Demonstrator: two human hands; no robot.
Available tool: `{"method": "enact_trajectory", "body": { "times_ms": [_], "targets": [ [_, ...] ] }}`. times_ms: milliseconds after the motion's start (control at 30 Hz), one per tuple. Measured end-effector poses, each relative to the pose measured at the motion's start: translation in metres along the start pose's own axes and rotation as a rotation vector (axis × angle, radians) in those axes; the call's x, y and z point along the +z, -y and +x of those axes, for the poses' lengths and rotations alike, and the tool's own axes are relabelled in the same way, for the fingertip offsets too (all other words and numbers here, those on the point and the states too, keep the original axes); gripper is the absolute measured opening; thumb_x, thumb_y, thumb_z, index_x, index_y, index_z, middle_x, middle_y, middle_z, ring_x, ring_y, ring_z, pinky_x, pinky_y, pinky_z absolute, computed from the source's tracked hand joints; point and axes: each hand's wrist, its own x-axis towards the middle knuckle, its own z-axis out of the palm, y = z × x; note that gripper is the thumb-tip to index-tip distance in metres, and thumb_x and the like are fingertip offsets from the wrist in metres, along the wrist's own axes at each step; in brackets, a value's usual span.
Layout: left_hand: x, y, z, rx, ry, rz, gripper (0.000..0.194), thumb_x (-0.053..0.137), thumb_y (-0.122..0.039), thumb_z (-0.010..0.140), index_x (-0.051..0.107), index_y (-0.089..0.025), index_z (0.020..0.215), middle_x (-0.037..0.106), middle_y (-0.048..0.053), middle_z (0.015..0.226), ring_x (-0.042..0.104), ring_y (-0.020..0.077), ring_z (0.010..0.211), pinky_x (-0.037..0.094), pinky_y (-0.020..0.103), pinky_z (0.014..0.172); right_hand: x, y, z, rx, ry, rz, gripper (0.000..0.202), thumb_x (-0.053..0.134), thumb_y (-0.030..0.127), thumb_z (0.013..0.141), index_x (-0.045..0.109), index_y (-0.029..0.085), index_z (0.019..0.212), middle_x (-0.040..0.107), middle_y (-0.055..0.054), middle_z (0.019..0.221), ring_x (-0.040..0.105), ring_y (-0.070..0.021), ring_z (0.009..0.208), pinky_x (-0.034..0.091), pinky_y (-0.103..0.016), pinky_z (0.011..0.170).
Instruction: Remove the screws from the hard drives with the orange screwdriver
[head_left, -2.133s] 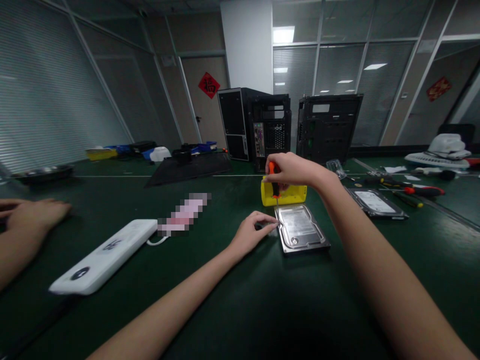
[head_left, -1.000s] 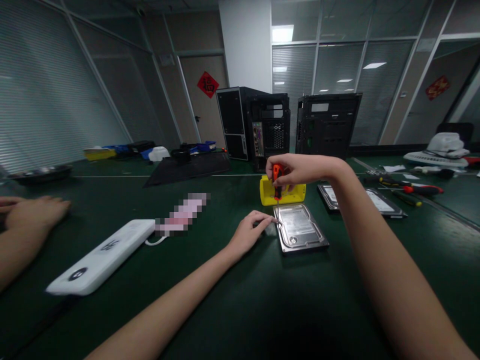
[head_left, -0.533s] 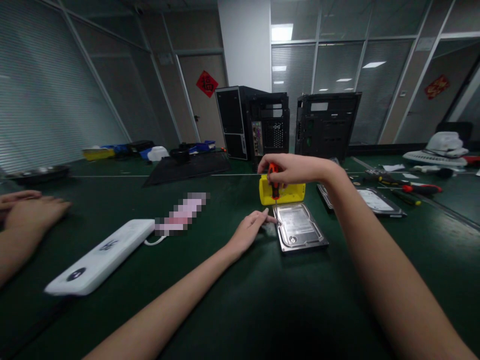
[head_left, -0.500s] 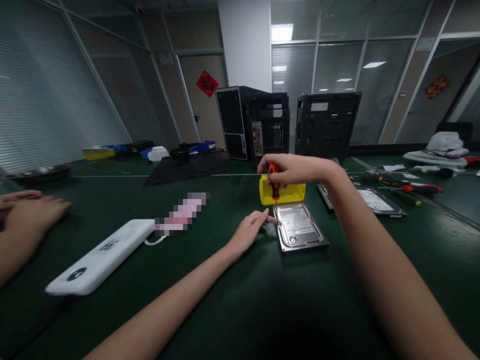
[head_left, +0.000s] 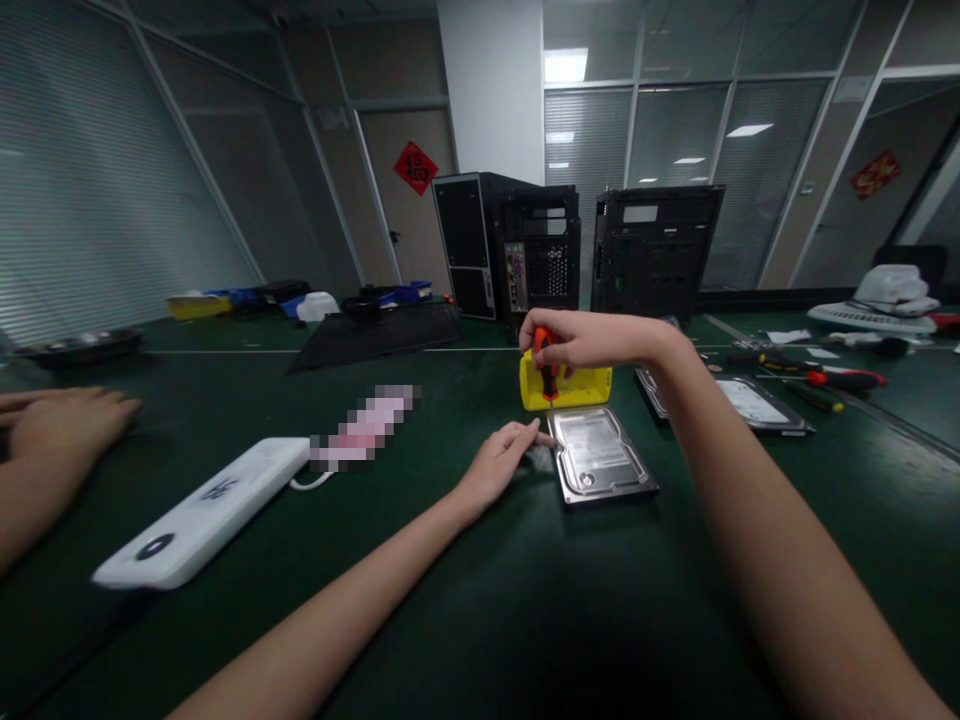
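Note:
A silver hard drive (head_left: 600, 455) lies flat on the dark green table (head_left: 465, 620), right of centre. My right hand (head_left: 566, 340) is closed round the handle of a red and black screwdriver (head_left: 547, 378), held upright with its tip down at the drive's upper left corner. Fingers of my left hand (head_left: 504, 458) reach the drive's left edge; they are partly spread and the hand rests on the table. Just behind the drive stands a yellow bin (head_left: 592, 388), partly hidden by my right hand.
Another hard drive (head_left: 757, 405), red-handled screwdriver (head_left: 847, 379) and pliers lie right. Black computer cases (head_left: 656, 250) stand behind. A white power strip (head_left: 210, 510) is on the left, near another person's hands (head_left: 71, 425). A black mat (head_left: 375, 335) lies farther back.
The screwdriver handle looks slightly turned or shifted in my right hand. My left hand and the drive keep their places. The other person's hands at the left have moved slightly.

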Motion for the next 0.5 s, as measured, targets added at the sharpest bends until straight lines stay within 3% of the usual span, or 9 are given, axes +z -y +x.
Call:
{"method": "enact_trajectory", "body": {
  "times_ms": [67,200,333,500],
  "targets": [
    [-0.0004,-0.0002,0.0,0.01,0.005,-0.005,0.053,0.027,-0.054,0.089,0.071,-0.024,0.09,0.061,0.005,0.096,0.054,0.02,0.092,0.04,0.033,0.087,0.0,0.0008,0.0011,-0.049,0.005,-0.028,0.021,0.05,0.026,0.082,0.049,0.017,0.1,0.059,-0.005,0.096,0.058,-0.0119,0.078,0.048,-0.02,0.062],
    [-0.0008,-0.0003,0.0008,0.022,0.005,-0.001,0.051,0.028,-0.053,0.089,0.071,-0.024,0.09,0.06,0.004,0.092,0.055,0.0195,0.091,0.04,0.033,0.088,0.0012,0.002,0.0044,-0.137,-0.037,-0.117,0.029,0.053,0.043,0.079,0.055,0.015,0.084,0.06,-0.004,0.083,0.056,-0.0119,0.074,0.046,-0.021,0.062],
    [-0.0011,-0.0014,0.0008,0.033,0.012,0.019,0.046,0.034,-0.051,0.088,0.07,-0.023,0.092,0.06,0.005,0.093,0.054,0.0198,0.092,0.04,0.033,0.088,0.0035,-0.0016,0.0076,-0.104,-0.043,-0.041,0.017,0.052,0.028,0.08,0.054,0.015,0.092,0.06,-0.005,0.092,0.057,-0.0109,0.077,0.047,-0.018,0.06],
    [-0.0027,-0.0062,-0.0022,0.056,0.06,0.059,0.034,0.054,-0.048,0.079,0.067,-0.023,0.099,0.059,0.005,0.099,0.054,0.0208,0.094,0.042,0.033,0.084,0.0023,-0.0043,0.0039,-0.024,-0.057,-0.022,0.028,0.049,0.02,0.08,0.048,0.018,0.108,0.058,-0.006,0.101,0.059,-0.0113,0.077,0.049,-0.019,0.062]
  ]
}}
